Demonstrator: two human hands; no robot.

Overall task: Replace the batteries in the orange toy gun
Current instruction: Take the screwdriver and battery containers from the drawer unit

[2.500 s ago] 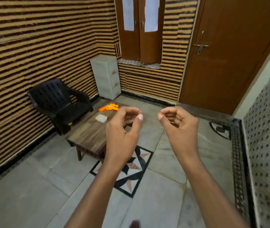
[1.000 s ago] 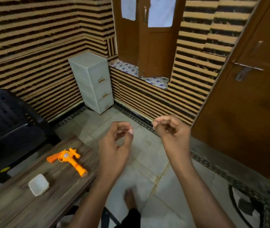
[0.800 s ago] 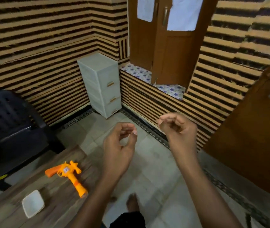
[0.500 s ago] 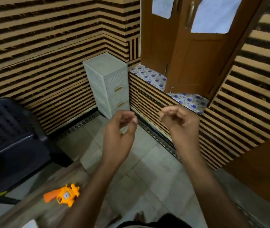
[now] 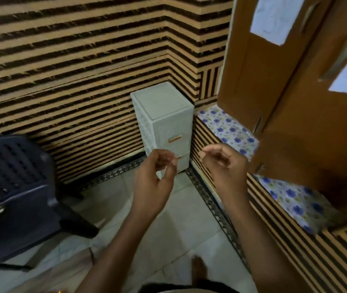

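My left hand [image 5: 153, 182] and my right hand [image 5: 225, 166] are raised side by side in front of me. Their fingers are loosely curled and they hold nothing. Both hover in the air before a white drawer unit [image 5: 168, 123] in the room's corner. The orange toy gun has slipped out of the frame; only a tiny orange speck [image 5: 60, 291] shows at the bottom edge, on the wooden table [image 5: 41, 275]. No batteries are visible.
A black plastic chair [image 5: 14, 187] stands at the left against the striped wall. Brown window shutters [image 5: 274, 81] hang open at the right over a ledge with a floral cover [image 5: 227, 127]. My bare foot [image 5: 198, 269] is on the tiled floor.
The view has swung right and forward toward the corner. The table, the gun and the white box have slid out at the bottom left. Both hands keep the same raised, loosely curled pose.
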